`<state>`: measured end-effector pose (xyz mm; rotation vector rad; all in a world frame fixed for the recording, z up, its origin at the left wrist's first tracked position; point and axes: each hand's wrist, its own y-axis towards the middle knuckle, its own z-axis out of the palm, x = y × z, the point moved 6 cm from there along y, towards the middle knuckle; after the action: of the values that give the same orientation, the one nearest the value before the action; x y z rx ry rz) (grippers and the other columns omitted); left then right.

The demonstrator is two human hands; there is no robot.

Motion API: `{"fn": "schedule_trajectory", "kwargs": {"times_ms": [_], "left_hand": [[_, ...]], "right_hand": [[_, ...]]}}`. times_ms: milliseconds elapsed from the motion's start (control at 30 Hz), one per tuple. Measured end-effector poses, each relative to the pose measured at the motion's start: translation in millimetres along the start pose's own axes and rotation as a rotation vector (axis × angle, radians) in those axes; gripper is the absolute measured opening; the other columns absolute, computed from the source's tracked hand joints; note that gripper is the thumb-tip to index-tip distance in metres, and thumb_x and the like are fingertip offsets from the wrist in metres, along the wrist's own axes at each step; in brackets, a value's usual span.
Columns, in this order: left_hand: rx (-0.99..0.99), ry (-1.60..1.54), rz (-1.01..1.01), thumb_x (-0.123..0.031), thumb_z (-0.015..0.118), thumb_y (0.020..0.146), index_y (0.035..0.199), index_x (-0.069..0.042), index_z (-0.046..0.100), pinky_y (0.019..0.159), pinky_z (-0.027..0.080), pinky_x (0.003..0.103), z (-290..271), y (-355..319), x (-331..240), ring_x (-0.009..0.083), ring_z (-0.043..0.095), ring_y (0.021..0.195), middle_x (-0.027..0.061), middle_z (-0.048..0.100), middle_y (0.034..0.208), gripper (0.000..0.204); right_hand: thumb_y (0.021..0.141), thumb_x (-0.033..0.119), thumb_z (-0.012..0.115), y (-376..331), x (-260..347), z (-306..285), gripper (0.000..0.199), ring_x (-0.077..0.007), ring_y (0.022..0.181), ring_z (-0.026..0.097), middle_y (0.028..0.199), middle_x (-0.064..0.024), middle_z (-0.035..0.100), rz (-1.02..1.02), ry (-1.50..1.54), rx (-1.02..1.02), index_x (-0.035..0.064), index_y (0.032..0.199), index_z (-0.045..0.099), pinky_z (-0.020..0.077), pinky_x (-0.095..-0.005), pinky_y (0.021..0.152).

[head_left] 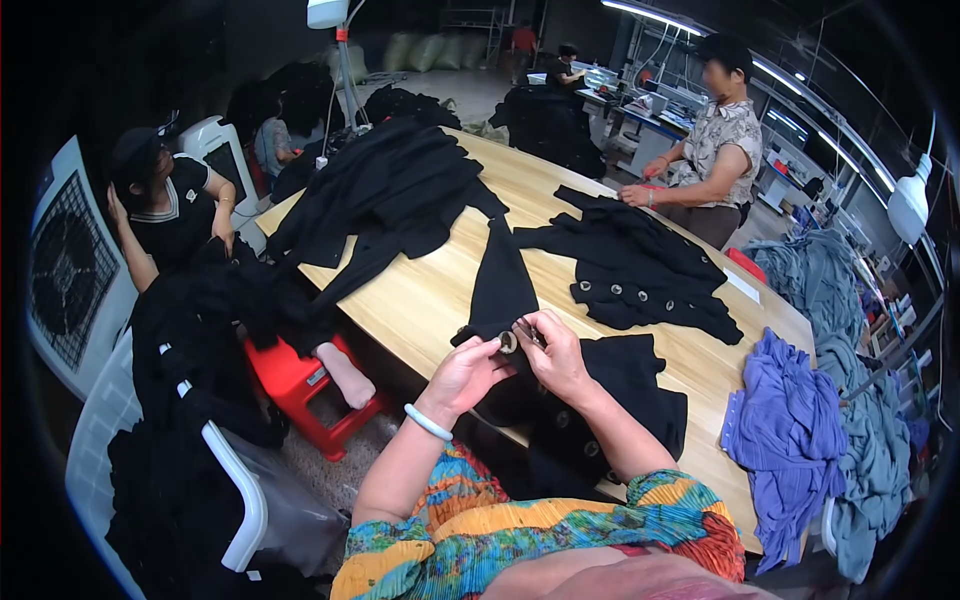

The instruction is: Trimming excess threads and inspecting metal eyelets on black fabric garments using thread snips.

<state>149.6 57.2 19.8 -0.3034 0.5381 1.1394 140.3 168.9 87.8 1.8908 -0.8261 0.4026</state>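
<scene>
A black buttoned cardigan [600,400] lies at the table's near edge, in front of me. My left hand [465,378] is closed, thumb and fingers pinching a round dark button [508,342] with a pale centre, at the garment's upper part. Right beside it, my right hand [556,355] is closed too. A small dark thing shows between its fingertips; I cannot make out what it is. A black sleeve [500,275] stretches away beyond my hands. Farther right, a second black cardigan [640,265] with a row of large buttons is spread out.
Black garments [390,185] are heaped on the wooden table [400,305]. Purple [785,430] and grey-blue garments [865,460] hang over its right side. A co-worker [715,140] stands at the far side; another person [175,205] sits left, near a red stool [300,385] and a fan cooler [75,260].
</scene>
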Motion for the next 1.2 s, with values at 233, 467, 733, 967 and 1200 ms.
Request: {"fn": "schedule_trajectory", "kwargs": {"times_ms": [233, 467, 733, 967, 1200], "left_hand": [[-0.040, -0.008, -0.005, -0.007, 0.050, 0.084, 0.077, -0.011, 0.053, 0.082, 0.041, 0.039, -0.6, -2.3, 2.0, 0.0194, 0.052, 0.088, 0.0061, 0.058, 0.095, 0.008], [0.040, 0.014, 0.025, -0.012, 0.046, 0.087, 0.101, -0.008, 0.054, 0.088, 0.038, 0.038, -3.1, -9.1, 4.5, 0.0197, 0.048, 0.101, 0.0051, 0.055, 0.105, 0.016], [0.042, 0.016, 0.133, -0.013, 0.044, 0.089, 0.110, -0.008, 0.050, 0.087, 0.040, 0.037, 10.2, -6.5, -7.5, 0.0169, 0.051, 0.100, 0.0049, 0.055, 0.107, 0.022], [0.111, 0.041, 0.168, -0.017, 0.046, 0.089, 0.111, -0.007, 0.049, 0.092, 0.035, 0.038, 23.6, -11.7, -4.2, 0.0176, 0.049, 0.104, 0.0045, 0.054, 0.107, 0.024], [0.103, 0.059, 0.188, -0.015, 0.046, 0.089, 0.112, -0.007, 0.049, 0.094, 0.035, 0.039, 25.4, -20.5, 4.1, 0.0189, 0.048, 0.104, 0.0056, 0.054, 0.107, 0.025]], "right_hand": [[0.076, 0.001, 0.059, -1.2, 0.1, -2.6, 0.010, -0.0250, 0.061, 0.054, 0.073, -0.0128, 0.052, 0.017, 0.008, -0.005, -0.0014, 0.083, 0.053, 0.0422, -0.0301, 0.054], [0.076, 0.002, 0.059, -8.6, 7.0, -5.4, 0.009, -0.0221, 0.060, 0.054, 0.072, -0.0121, 0.052, 0.019, 0.020, -0.029, -0.0016, 0.082, 0.053, 0.0415, -0.0284, 0.053], [0.075, 0.007, 0.063, -10.7, 13.4, -15.6, 0.018, -0.0134, 0.063, 0.055, 0.072, -0.0082, 0.056, 0.134, 0.040, -0.029, 0.0015, 0.088, 0.053, 0.0443, -0.0241, 0.058], [0.074, 0.019, 0.067, -37.3, 8.2, -24.3, 0.040, -0.0173, 0.071, 0.055, 0.081, -0.0096, 0.055, 0.256, 0.132, 0.002, 0.0032, 0.104, 0.045, 0.0453, -0.0268, 0.065], [0.077, 0.015, 0.063, -47.4, 22.6, -27.7, 0.030, -0.0179, 0.068, 0.057, 0.079, -0.0106, 0.057, 0.223, 0.209, 0.019, 0.0015, 0.100, 0.048, 0.0456, -0.0268, 0.062]]}}
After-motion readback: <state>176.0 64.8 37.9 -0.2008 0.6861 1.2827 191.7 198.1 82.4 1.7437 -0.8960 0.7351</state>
